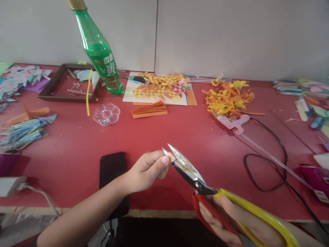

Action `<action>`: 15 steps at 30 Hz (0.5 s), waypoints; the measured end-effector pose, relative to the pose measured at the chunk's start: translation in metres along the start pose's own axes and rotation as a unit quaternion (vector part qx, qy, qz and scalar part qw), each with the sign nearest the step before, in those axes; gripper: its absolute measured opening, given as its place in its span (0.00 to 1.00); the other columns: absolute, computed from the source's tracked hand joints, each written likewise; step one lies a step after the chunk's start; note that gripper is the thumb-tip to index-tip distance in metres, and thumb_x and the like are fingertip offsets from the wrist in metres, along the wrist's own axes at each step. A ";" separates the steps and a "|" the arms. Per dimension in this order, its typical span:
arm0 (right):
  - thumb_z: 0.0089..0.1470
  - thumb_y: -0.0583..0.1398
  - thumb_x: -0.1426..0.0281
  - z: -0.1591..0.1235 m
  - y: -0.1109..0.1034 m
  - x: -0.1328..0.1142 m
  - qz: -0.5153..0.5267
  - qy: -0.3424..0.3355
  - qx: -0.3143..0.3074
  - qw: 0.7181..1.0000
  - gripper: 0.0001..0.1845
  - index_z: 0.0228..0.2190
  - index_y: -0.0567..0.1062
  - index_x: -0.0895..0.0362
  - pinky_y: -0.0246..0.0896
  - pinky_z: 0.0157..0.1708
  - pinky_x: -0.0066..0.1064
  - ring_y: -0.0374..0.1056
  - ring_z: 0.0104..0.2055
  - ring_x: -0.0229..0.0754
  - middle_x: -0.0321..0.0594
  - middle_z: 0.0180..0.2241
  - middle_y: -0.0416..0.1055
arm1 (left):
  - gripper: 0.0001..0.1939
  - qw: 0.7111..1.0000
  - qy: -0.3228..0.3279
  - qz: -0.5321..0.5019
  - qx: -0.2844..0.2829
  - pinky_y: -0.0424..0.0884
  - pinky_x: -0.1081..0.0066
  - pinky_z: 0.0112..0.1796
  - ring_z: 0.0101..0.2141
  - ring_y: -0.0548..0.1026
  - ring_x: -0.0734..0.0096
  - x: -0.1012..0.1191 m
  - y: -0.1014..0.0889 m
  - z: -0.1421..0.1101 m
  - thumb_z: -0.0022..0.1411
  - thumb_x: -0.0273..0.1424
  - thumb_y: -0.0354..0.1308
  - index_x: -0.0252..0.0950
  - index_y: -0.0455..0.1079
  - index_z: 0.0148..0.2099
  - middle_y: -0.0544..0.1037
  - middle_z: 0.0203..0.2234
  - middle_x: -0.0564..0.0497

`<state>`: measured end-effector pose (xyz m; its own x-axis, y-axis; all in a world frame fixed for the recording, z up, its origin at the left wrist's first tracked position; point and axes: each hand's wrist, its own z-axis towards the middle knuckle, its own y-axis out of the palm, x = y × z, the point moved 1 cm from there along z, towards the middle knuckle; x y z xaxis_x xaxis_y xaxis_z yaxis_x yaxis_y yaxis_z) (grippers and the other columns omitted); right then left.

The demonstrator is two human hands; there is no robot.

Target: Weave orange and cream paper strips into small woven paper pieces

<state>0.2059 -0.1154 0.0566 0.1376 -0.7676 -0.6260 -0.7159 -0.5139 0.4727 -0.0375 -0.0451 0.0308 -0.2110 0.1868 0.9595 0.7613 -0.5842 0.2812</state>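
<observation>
My right hand (226, 219) is closed round the red and yellow handles of a pair of scissors (189, 168). The blades point up and left and are slightly apart at the tips. My left hand (151, 168) is closed, with thumb and finger pinching a small pale piece (170, 156), perhaps paper, between the scissor blades. Most of that piece is hidden by the fingers. Beneath my left forearm a black phone (113, 168) lies at the table's front edge.
Behind my hands on the red table (185, 127) are folded orange strips (149, 110), a clear flower-shaped case (106, 114) and a green bottle (101, 55). To the right, a pink glue gun (233, 123) with a looping black cord lies before orange and yellow paper scraps (228, 97).
</observation>
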 end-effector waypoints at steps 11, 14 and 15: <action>0.58 0.46 0.42 -0.008 -0.004 0.009 -0.015 -0.040 -0.001 0.999 0.29 0.34 0.65 0.55 0.49 0.19 0.23 0.48 0.18 0.30 0.30 0.21 0.56 | 0.18 0.996 -0.007 0.091 0.009 0.59 0.75 0.25 0.22 0.60 0.78 0.003 -0.001 -0.002 0.71 0.40 0.42 0.35 0.64 0.35 0.62 0.20 0.56; 0.56 0.47 0.41 -0.009 0.002 -0.001 -0.039 -0.035 0.012 0.999 0.29 0.34 0.65 0.54 0.49 0.20 0.24 0.50 0.21 0.32 0.32 0.22 0.56 | 0.17 0.996 -0.007 0.088 0.004 0.59 0.75 0.25 0.22 0.59 0.78 0.003 0.001 -0.002 0.71 0.40 0.42 0.35 0.64 0.36 0.61 0.20 0.56; 0.55 0.47 0.40 -0.009 0.004 -0.004 -0.047 -0.033 0.011 0.998 0.30 0.34 0.65 0.54 0.49 0.20 0.25 0.50 0.22 0.33 0.32 0.23 0.56 | 0.17 0.996 -0.003 0.088 0.003 0.59 0.75 0.26 0.22 0.59 0.78 0.002 0.001 -0.002 0.71 0.40 0.41 0.35 0.64 0.36 0.61 0.20 0.57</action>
<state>0.2087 -0.1178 0.0669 0.1599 -0.6885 -0.7074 -0.7169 -0.5736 0.3962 -0.0382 -0.0470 0.0334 -0.0703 0.0879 0.9936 0.7902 -0.6031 0.1092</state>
